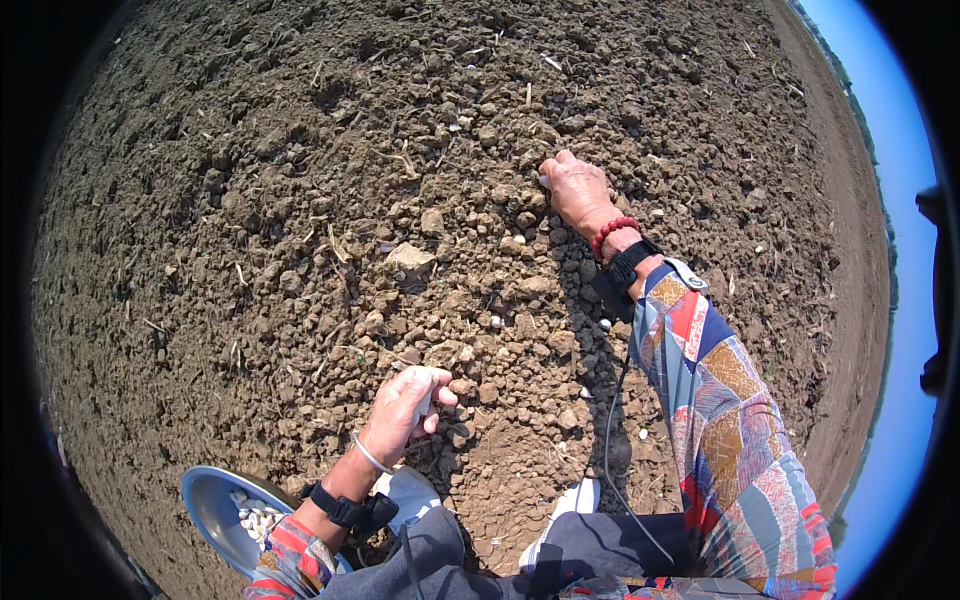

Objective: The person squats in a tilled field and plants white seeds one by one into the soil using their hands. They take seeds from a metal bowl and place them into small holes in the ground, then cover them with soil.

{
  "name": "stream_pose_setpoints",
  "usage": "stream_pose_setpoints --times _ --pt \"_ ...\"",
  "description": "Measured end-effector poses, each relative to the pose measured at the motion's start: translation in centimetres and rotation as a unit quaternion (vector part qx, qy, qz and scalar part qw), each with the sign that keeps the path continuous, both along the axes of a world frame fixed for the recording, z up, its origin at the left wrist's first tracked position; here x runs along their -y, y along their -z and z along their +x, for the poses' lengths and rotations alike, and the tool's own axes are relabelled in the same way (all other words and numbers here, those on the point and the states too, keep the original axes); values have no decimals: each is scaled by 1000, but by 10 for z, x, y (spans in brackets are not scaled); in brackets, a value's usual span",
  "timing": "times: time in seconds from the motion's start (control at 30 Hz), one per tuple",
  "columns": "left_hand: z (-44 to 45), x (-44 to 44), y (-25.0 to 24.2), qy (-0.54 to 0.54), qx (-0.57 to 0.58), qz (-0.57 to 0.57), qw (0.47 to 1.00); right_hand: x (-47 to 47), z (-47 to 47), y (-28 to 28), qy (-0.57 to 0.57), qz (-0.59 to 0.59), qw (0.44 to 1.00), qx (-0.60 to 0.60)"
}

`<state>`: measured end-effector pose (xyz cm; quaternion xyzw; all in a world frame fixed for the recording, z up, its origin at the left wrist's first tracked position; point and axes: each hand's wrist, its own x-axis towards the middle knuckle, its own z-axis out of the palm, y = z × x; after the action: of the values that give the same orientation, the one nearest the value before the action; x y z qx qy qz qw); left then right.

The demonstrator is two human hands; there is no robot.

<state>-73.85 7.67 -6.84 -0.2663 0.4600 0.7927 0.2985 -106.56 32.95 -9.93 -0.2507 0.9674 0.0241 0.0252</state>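
My right hand (576, 189) reaches down to the cloddy soil (300, 225), fingers pinched together. A bit of something white, like a garlic clove (544, 181), shows at its fingertips. Lower and to the left, my left hand (405, 409) hovers over the soil with curled fingers. A pale garlic clove (425, 403) shows between its thumb and fingers; whatever else the palm holds is hidden. Beside my left forearm, a metal bowl (214, 517) holds several white garlic cloves (256, 517). More white pieces lie on the soil, one (604, 324) under my right forearm and another (643, 433) nearer my feet.
A flat stone-like clod (410, 257) and dry stalk bits (337, 244) lie among the lumps. My white shoes (564, 514) stand at the bottom. A cable (611, 450) hangs along my right arm. A smoother dirt strip (855, 300) runs down the right side.
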Motion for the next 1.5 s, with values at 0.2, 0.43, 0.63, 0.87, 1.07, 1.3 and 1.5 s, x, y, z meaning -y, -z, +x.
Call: stream_pose_setpoints --times 0.2,0.43,0.63,0.87,1.07,1.3,1.5 --pt "-4 3 5 0 4 -3 1000 4 -19 -8 -6 18 999 39" --pt "-22 -2 0 14 7 7 1000 31 -17 -14 13 60 998 -23" --pt "-41 -7 1 -25 -9 111 993 38 -1 -12 30 109 993 -25" --pt "-36 -4 -5 -50 -12 149 988 37 44 -34 23 -40 999 -18" --pt "-38 -12 -7 -17 -39 74 996 55 176 -60 -249 -316 899 174" --pt "-38 -18 0 -7 -33 -75 997 54 191 -66 -182 -282 890 309" --pt "-52 -25 7 -10 -104 -72 992 35 165 -61 -117 -295 872 372"
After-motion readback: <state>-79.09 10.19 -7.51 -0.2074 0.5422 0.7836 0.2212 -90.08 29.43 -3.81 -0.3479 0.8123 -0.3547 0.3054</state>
